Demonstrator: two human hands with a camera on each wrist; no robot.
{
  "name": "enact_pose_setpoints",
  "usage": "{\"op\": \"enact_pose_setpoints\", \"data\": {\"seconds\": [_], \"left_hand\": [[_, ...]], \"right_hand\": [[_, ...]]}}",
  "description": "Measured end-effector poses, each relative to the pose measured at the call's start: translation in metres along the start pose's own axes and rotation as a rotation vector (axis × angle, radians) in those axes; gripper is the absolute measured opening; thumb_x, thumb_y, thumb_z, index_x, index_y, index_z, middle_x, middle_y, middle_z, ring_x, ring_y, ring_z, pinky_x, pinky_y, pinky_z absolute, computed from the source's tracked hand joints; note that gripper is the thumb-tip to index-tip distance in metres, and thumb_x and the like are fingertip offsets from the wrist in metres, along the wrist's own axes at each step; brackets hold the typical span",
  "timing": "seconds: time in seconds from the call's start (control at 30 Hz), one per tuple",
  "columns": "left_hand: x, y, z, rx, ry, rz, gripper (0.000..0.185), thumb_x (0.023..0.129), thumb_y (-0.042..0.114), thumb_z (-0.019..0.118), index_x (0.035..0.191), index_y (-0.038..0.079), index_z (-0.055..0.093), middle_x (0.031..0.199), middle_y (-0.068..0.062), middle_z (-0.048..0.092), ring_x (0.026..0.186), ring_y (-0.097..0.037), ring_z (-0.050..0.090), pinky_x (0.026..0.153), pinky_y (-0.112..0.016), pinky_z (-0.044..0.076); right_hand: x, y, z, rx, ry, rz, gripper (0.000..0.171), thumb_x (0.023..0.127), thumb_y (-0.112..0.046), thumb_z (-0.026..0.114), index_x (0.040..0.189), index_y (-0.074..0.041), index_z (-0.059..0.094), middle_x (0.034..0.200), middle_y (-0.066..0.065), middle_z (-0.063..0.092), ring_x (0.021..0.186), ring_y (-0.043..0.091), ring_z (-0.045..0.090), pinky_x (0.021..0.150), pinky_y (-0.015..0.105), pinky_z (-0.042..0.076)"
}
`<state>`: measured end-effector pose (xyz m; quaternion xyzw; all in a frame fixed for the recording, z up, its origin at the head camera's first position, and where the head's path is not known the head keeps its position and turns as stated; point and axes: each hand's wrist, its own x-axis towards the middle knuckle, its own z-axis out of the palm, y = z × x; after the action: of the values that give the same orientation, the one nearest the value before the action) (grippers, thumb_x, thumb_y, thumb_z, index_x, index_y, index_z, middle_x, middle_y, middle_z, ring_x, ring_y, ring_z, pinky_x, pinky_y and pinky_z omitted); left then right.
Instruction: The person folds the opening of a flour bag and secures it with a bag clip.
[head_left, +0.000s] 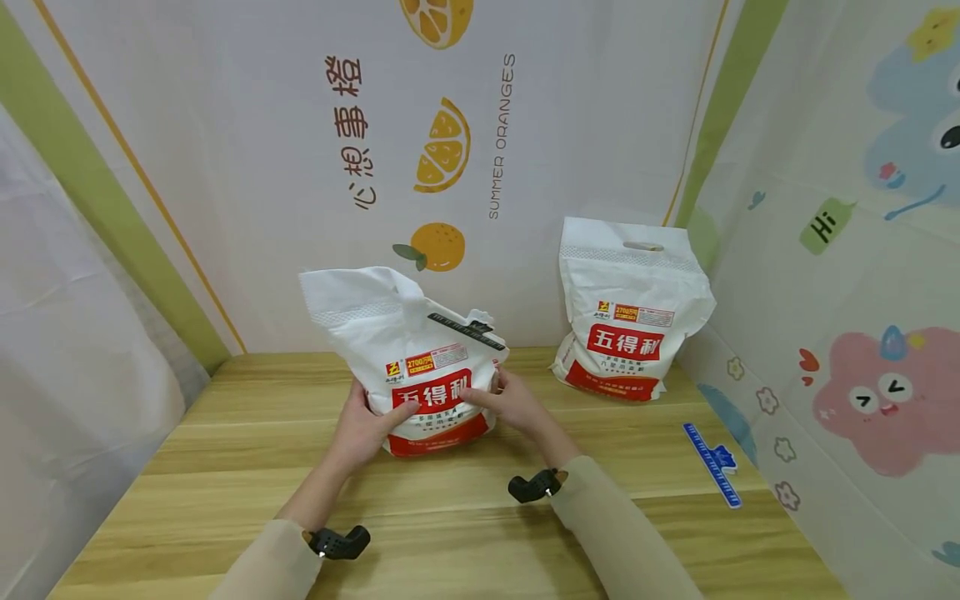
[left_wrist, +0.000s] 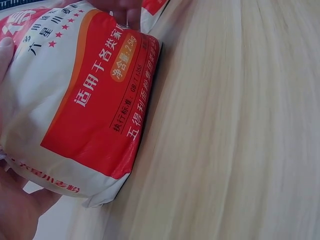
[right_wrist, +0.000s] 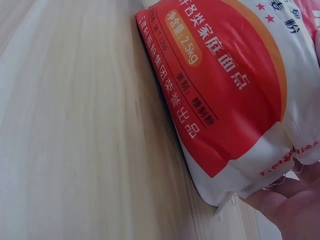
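Observation:
A white and red flour bag (head_left: 438, 429) stands slightly tilted at the back middle of the wooden table, its top folded over to the right. Across the fold sits a black and white sealing clip (head_left: 467, 331). My left hand (head_left: 365, 429) holds the bag's left side, thumb on the front and fingers going round behind. On the opposite side, my right hand (head_left: 517, 404) grips it in the same way. Both wrist views show the red lower label close up, with the bag's bottom edge right at the tabletop.
Another flour bag (head_left: 626, 333), with a handle slot at its top, stands at the back right. A blue and white sealing clip (head_left: 712, 465) lies on the table (head_left: 442, 517) near its right edge. Printed curtains (head_left: 285, 167) hang behind and along the sides.

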<state>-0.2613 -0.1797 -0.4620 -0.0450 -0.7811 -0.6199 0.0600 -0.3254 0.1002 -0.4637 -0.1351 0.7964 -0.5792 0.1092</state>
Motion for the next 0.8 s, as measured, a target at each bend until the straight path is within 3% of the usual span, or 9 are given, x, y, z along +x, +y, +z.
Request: {"op": "enact_pose_setpoints", "data": {"seconds": [0.2,0.5,0.8], "left_hand": [[-0.004,0.000,-0.012,0.033,0.009,-0.011,0.083,0.098,0.032,0.086,0.161,0.022,0.034,0.155,-0.010,0.059,0.137,-0.032,0.064,0.112,-0.051,0.057],[-0.008,-0.002,-0.029,0.051,0.025,-0.005,0.083,0.099,0.031,0.085,0.162,0.021,0.032,0.153,-0.010,0.060,0.132,-0.027,0.066,0.100,-0.026,0.057],[-0.011,-0.006,-0.043,0.072,0.042,0.010,0.084,0.100,0.034,0.084,0.163,0.019,0.031,0.155,-0.010,0.058,0.131,-0.021,0.064,0.099,-0.023,0.057]], "right_hand": [[0.005,-0.003,0.010,-0.014,-0.016,-0.023,0.067,0.093,-0.056,0.085,0.148,-0.023,0.064,0.137,0.004,0.076,0.128,0.026,0.070,0.113,0.052,0.056],[0.012,-0.009,0.028,0.030,-0.054,-0.044,0.062,0.095,-0.050,0.085,0.145,-0.021,0.065,0.132,0.005,0.078,0.120,0.023,0.074,0.110,0.054,0.059],[0.018,-0.016,0.045,0.009,-0.018,-0.029,0.060,0.093,-0.054,0.086,0.140,-0.022,0.068,0.127,0.002,0.079,0.114,0.020,0.075,0.105,0.050,0.061]]}}
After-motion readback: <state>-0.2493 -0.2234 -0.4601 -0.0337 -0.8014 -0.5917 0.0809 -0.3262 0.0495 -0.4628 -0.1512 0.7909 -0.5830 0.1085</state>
